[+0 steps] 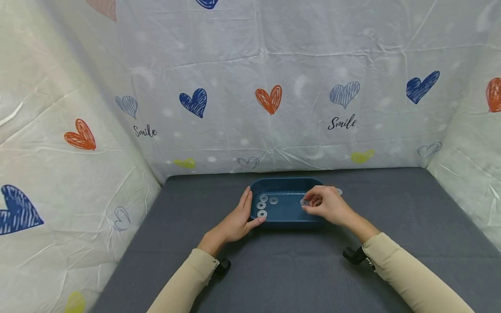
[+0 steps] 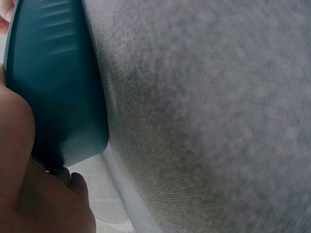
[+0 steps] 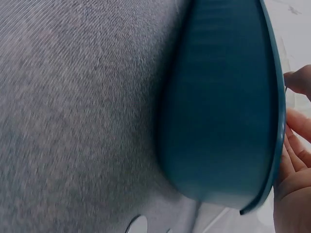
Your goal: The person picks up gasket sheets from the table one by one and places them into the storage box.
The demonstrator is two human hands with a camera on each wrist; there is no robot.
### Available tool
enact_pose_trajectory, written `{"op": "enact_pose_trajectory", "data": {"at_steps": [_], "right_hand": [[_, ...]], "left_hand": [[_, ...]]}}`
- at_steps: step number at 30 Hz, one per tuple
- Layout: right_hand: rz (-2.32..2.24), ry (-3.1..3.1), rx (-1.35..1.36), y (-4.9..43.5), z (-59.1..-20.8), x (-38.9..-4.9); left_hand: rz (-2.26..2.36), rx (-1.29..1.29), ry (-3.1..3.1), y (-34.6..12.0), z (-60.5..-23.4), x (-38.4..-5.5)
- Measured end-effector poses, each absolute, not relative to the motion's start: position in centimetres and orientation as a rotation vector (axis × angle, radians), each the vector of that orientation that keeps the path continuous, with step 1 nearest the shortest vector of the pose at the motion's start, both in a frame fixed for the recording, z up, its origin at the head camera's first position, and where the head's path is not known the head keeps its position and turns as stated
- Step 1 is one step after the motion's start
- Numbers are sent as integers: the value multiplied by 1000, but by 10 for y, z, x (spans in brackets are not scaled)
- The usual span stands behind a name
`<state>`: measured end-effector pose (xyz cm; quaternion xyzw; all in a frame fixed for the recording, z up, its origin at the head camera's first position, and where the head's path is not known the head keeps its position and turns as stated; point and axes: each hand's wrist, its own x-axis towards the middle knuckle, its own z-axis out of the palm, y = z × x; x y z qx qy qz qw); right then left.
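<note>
Tray [image 1: 287, 212] in head view: one, on the desk [image 1: 282, 269], four washers [image 1: 258, 214] inside; right hand [image 1: 328, 202] pinching a fifth [image 1: 303, 202] above, left hand [image 1: 237, 221] wide against its end. Left wrist: tray wall [image 2: 56, 87]. Right wrist: at least one washer [image 3: 139, 224] outside.

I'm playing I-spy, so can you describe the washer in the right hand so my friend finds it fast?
Find the blue tray on the dark grey tablecloth. Over its right half is the right hand. It pinches the small grey washer, the only one held; four other washers lie in the tray's left half.
</note>
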<state>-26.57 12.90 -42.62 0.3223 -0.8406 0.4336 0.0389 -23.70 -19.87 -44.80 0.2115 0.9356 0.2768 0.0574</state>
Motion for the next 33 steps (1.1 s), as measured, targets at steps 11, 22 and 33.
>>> {"op": "enact_pose_trajectory", "data": {"at_steps": [11,22,33], "right_hand": [[1287,-2571,1016,113,-430,-271],[1249,-2583,1043,96,-432,-280],[1170,-2646,1087,73,-433,-292]], "left_hand": [[844,648,2840,-198,-449,-238],[827,633,2847,-199,-451,-240],[833,615,2836,-199,-450,-239]]}}
